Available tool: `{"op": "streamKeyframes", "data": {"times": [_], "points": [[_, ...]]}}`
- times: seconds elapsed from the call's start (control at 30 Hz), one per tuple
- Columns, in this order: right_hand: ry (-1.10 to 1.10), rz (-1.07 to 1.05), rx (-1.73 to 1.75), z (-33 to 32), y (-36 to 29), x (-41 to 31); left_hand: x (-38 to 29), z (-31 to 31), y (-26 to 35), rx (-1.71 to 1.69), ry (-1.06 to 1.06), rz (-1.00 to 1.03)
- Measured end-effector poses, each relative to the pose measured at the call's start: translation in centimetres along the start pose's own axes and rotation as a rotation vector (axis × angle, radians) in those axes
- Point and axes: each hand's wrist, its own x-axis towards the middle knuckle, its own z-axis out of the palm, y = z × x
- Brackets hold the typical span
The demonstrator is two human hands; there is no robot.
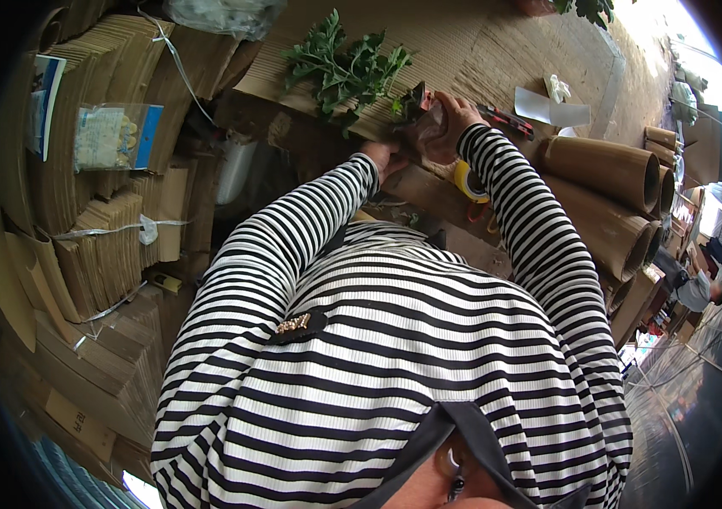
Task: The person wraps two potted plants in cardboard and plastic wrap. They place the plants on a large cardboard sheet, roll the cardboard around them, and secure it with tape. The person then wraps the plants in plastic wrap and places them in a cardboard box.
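A leafy green plant [351, 73], its leaves lobed, lies on a corrugated cardboard sheet [462, 48] with its base towards me. My right hand [453, 124] is closed around the clear plastic wrapping [427, 130] at the plant's base. Just beyond the wrapping shows a red and black piece, partly covered by my hand. Below and to the left, my left hand [383, 159] is close to the wrapping's lower end; its fingers are mostly hidden. A red and black hand tool [506, 121] of unclear kind lies right of my right wrist.
Bundled flat cardboard [100, 229] is stacked at left with plastic packets [119, 137]. Rolled cardboard [603, 172] lies at right. A yellow tape roll [470, 182] is under my right forearm. White paper [552, 108] and crumpled tissue [557, 88] lie beyond. Another person [698, 289] is far right.
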Motion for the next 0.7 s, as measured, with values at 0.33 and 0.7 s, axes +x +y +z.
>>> {"op": "streamKeyframes", "data": {"times": [0.33,0.7], "points": [[0.303,-0.176,-0.005,10.8,3.0,1.6,-1.3,-4.2,-5.3,0.020,-0.083,-0.186],[-0.213,-0.021,0.141,3.6,0.8,-0.5,-0.7,-2.9,-1.0,-0.114,0.034,-0.352]]}}
